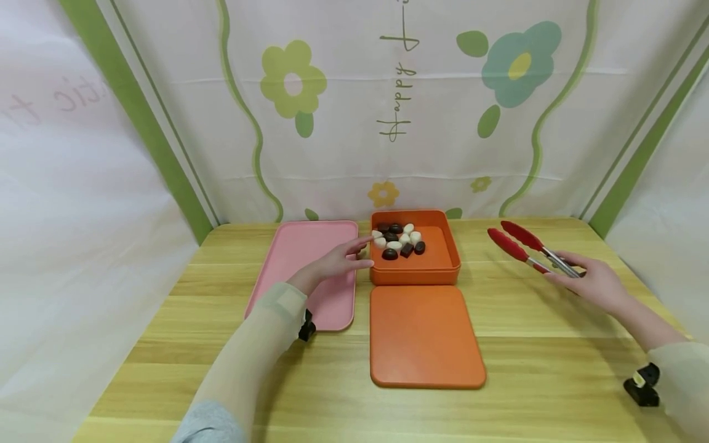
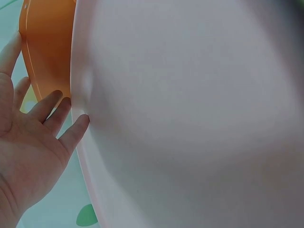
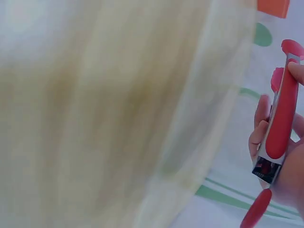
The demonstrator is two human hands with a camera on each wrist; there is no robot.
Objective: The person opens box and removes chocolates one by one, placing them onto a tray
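Observation:
My left hand (image 1: 338, 261) reaches over the pink tray (image 1: 301, 246) to the left wall of the orange box (image 1: 415, 275), its fingers spread and fairly straight. In the left wrist view the fingertips of the left hand (image 2: 33, 137) lie right at the box and the tray's edge. Dark and white chocolates (image 1: 390, 253), round and square, are gathered in the left part of the box. On the right, my right hand (image 1: 598, 283) grips metal tongs (image 1: 512, 243) with red tips, raised over the table with the tips parted. Their red handle shows in the right wrist view.
A flat orange lid (image 1: 426, 335) lies on the wooden table (image 1: 532, 381) just in front of the box. Behind the table hangs a white curtain (image 1: 343, 160) with printed flowers, and similar cloth closes off both sides.

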